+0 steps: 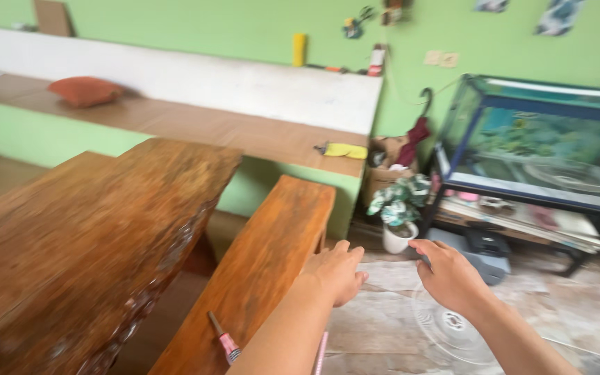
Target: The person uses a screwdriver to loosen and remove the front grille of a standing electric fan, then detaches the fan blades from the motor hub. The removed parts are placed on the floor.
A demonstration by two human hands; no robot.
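My left hand (336, 272) hovers palm down just right of the wooden bench (265, 257), fingers loosely curled, holding nothing. My right hand (449, 274) reaches forward beside it with fingers spread, also bare, above a white fan grille (446, 326) lying on the floor. A small tool with a pink handle (224, 338) lies on the near end of the bench, left of my left forearm.
A large wooden table (85, 236) stands at left. A built-in ledge (196, 121) along the green wall carries an orange cushion (85, 91) and a yellow object (345, 150). A potted plant (398, 212) and an aquarium (543, 139) on a stand are at right.
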